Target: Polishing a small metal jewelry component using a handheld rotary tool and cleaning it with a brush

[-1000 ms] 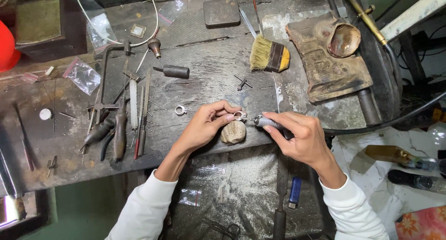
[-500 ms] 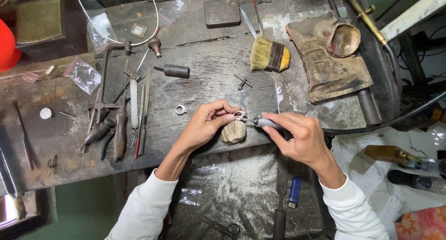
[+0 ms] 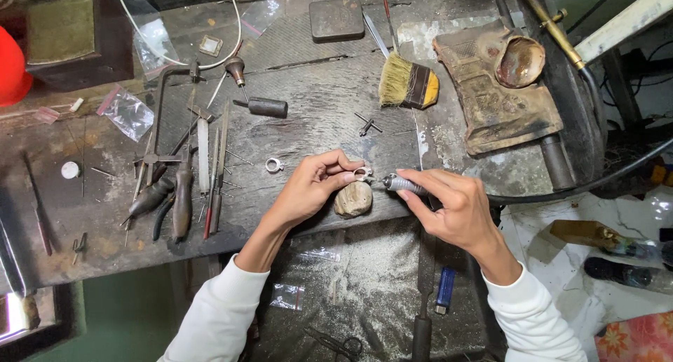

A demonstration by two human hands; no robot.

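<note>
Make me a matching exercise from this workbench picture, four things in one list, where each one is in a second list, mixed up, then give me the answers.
Things:
1. small ring
2. rotary handpiece
3. brush
4. loose ring

Places:
A. lying on the bench alone, left of both hands
B. pinched in the fingers of the left hand
C. lying at the back of the bench, beside the worn brown pad
D. held in the right hand, tip towards the ring

Pairs: 1-B, 2-D, 3-C, 4-A
</note>
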